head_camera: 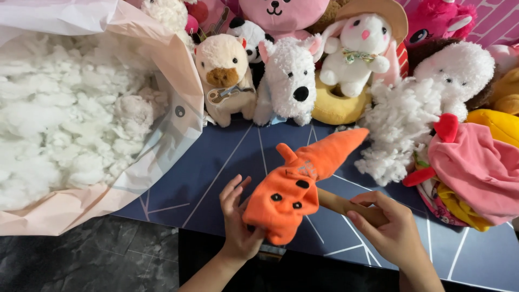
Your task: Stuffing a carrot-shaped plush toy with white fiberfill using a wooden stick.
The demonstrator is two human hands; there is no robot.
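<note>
An orange carrot-shaped plush skin [303, 181] with small black eyes lies on the dark blue table [216, 167]. My left hand [237, 223] grips its wide lower end. My right hand [386, 227] holds a wooden stick [338, 203] whose other end goes into the plush. The pointed tip of the plush aims up and to the right.
A big pale plastic bag [178, 108] of white stuffing [59, 119] fills the left. Several plush toys line the back: a beige one [224, 75], a white dog [289, 81], a white rabbit [359, 48]. A pink cloth toy [476, 167] lies at the right.
</note>
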